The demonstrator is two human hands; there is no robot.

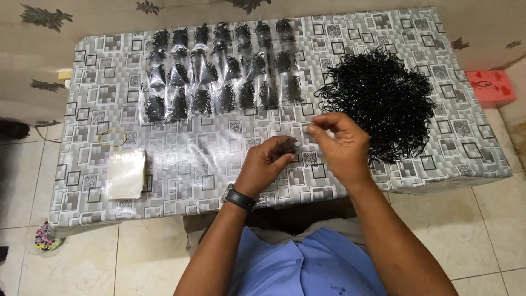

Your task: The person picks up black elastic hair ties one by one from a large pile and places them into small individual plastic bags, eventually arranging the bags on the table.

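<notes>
1. The left hand [268, 164], a black watch [239, 198] on its wrist, is curled nearly closed around a small clear bag [289, 147] that holds black bands; the bag sits just above the desk [192, 164] near its front edge.
2. The right hand [341, 143] hovers just beside the left, fingers drawn together with thumb and fingertips pinched; what they pinch is too small to tell.
3. One large heap of loose black bands [383, 101] lies on the desk's right side, just behind the right hand.
4. Filled bags [222, 71] lie in four rows across the far left of the desk, roughly six or seven to a row; an exact count cannot be made because the clear plastic overlaps.
5. One stack of empty clear bags [126, 174] rests near the desk's left front corner.
6. One yellow rubber band [112, 137] lies just behind that stack.
7. One red box [491, 87] sits off the desk's right end.
</notes>
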